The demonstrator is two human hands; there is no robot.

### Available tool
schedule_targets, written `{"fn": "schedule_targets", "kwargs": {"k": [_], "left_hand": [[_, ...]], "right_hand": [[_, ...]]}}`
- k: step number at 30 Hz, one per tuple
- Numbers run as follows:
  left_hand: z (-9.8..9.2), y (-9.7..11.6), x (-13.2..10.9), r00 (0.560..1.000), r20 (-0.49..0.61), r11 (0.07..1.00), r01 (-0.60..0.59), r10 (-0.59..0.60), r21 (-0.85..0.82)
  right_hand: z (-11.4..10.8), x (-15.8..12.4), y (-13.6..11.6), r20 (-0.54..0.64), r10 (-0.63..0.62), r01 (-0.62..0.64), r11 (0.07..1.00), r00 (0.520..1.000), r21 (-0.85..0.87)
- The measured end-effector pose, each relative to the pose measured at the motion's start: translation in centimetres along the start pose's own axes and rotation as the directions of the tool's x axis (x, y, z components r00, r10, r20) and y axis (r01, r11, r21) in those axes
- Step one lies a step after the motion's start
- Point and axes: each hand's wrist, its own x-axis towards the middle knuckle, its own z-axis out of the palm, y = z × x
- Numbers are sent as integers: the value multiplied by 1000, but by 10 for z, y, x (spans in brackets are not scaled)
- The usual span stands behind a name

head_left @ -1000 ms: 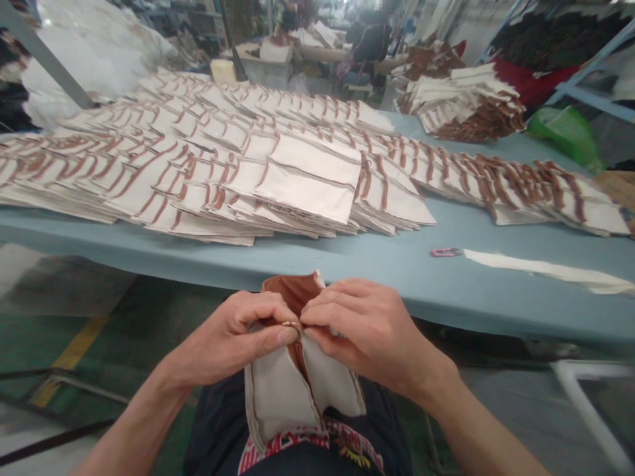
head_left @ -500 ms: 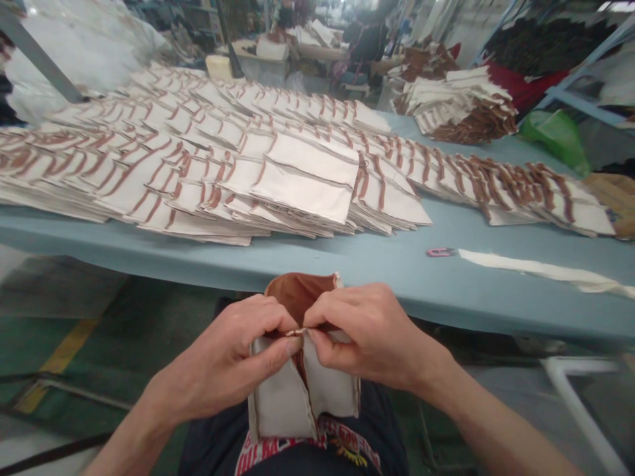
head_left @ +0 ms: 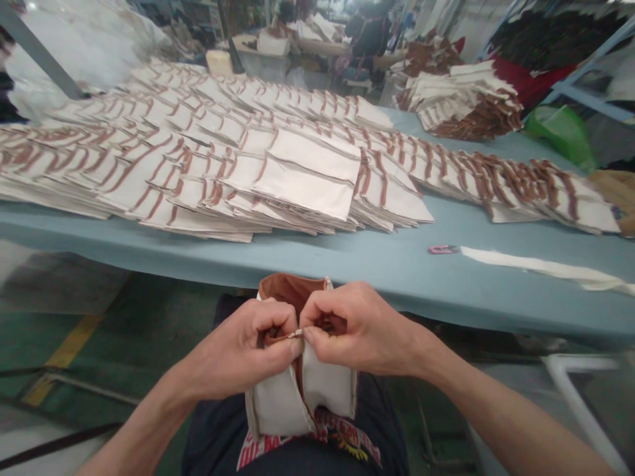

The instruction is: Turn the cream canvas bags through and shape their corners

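Note:
A sewn white fabric piece (head_left: 276,403) with a brown lining hangs over my lap, its top edge gaping so the lining shows. My left hand (head_left: 248,344) pinches the near upper edge between thumb and forefinger. Right beside it, my right hand (head_left: 347,327) pinches the same edge, the fingertips of both hands almost touching at a seam. A slit runs down the front panel beneath my fingers, with brown showing inside. What lies right between the fingertips is partly covered.
Overlapping rows of similar white and brown pieces (head_left: 307,182) cover much of the blue table (head_left: 317,254). Pink thread snips (head_left: 443,250) lie near a white fabric strip (head_left: 536,263). Behind are another stack (head_left: 461,99) and a green bag (head_left: 560,135).
Both hands keep their pinch on the edge. My right hand has shifted slightly left and its fingers are curled more. The fabric piece has moved a little to the left.

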Motion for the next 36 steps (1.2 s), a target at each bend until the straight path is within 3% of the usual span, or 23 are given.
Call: {"fn": "schedule_targets", "kwargs": {"k": [8, 13, 17, 19, 21, 23, 25, 28, 33, 36], "left_hand": [[-21, 12, 7, 998, 53, 975, 3, -15, 223], [-26, 9, 12, 987, 140, 974, -101, 74, 203], [-30, 2, 14, 980, 187, 990, -87, 65, 109], [-30, -3, 13, 981, 187, 993, -70, 52, 92], [-30, -7, 11, 987, 159, 994, -52, 36, 99], [-29, -11, 9, 994, 109, 995, -28, 17, 100], [-28, -12, 7, 999, 39, 995, 0, -4, 103], [-27, -11, 6, 997, -73, 989, 28, -17, 145], [-19, -2, 4, 991, -135, 994, 26, -12, 107], [-12, 0, 0, 990, -141, 999, 27, -21, 43]], "right_hand": [[-10, 4, -1, 37, -105, 111, 948, 994, -297], [-9, 13, 10, 61, -112, 124, 953, 992, -275], [-7, 16, 19, 75, -81, 95, 974, 994, -204], [-3, 14, 21, 12, -97, 98, 985, 995, -145], [5, 9, 22, -170, -116, 104, 991, 979, -78], [18, 3, 21, -369, -40, 41, 999, 929, -3], [36, -2, 19, -430, 128, -97, 991, 894, 92], [59, -4, 15, -359, 299, -223, 945, 884, 238], [73, 0, 9, -353, 391, -216, 870, 850, 444], [78, 0, 3, -284, 439, -197, 774, 852, 602]]}}
